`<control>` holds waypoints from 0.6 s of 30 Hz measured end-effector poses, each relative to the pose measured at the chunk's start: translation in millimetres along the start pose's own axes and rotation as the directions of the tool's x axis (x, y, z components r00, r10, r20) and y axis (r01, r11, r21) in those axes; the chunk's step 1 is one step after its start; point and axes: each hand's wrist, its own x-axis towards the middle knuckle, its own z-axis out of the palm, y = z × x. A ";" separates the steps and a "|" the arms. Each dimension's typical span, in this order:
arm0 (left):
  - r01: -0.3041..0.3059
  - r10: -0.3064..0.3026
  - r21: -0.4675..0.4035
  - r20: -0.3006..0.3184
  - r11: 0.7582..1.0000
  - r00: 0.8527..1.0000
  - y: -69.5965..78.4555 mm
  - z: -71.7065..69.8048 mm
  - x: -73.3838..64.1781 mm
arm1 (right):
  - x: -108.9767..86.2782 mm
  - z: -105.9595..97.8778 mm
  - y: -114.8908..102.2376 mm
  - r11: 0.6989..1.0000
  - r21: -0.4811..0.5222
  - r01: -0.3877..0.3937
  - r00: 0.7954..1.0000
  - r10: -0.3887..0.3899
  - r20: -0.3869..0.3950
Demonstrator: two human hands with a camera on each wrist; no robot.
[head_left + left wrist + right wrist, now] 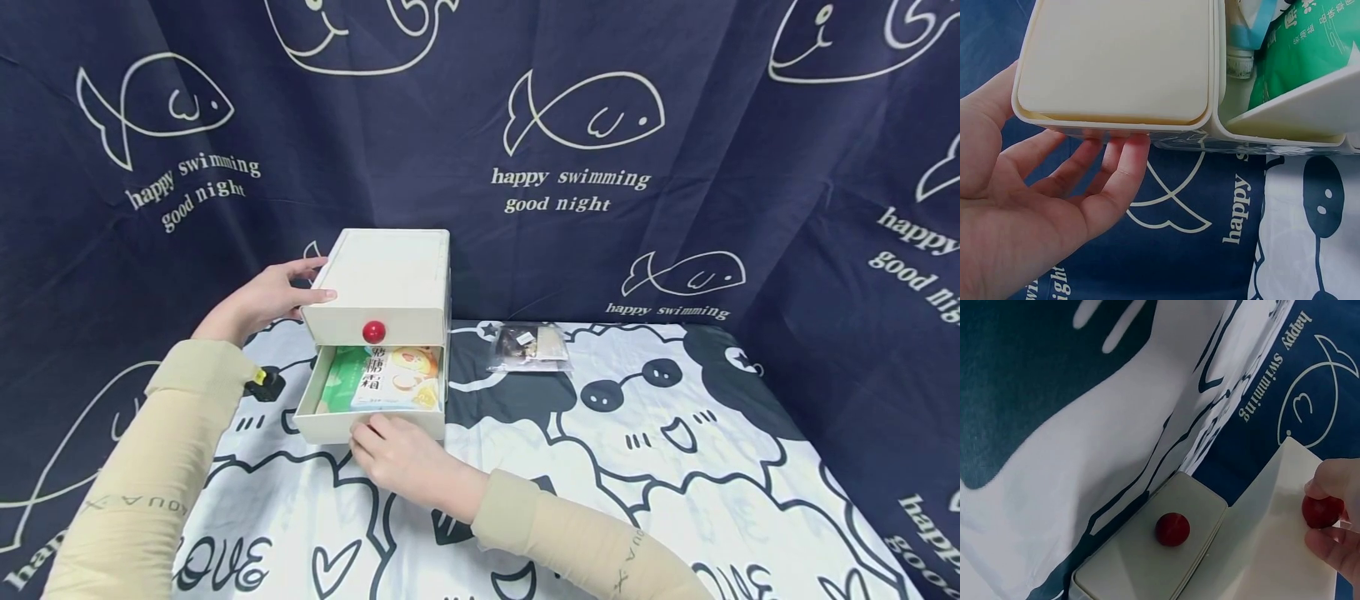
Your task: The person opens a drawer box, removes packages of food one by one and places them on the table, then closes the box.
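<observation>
A white two-drawer cabinet [390,262] stands on the table cover. Its lower drawer [322,429] is pulled out, while the upper one, with a red knob [374,332], is closed. At the cabinet's upper left edge my left hand [262,300] holds on, thumb over the top and fingers against the side. My right hand [397,458] pinches the lower drawer's red knob [1319,512] between thumb and fingers. Inside that drawer lie a green packet [341,379] and a white packet [397,383] with dark lettering. The left wrist view also shows a tube with a ridged cap [1239,65].
To the right of the cabinet lies a clear plastic bag [529,348] with dark and beige contents. Beside the left sleeve is a small black and yellow object [265,384]. A dark blue curtain [585,242] hangs right behind the cabinet and the table.
</observation>
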 end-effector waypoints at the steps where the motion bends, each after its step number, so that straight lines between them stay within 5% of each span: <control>1: 0.000 0.000 -0.001 0.000 1.000 1.000 0.0 0.0 -0.1 | -0.2 0.2 -0.2 1.000 -0.001 0.001 1.000 -0.001 -0.001; 18: 0.010 -0.010 -0.004 0.009 1.000 1.000 -0.5 -0.3 0.4 | -4.4 6.0 -1.5 1.000 0.005 0.024 0.999 -0.023 -0.033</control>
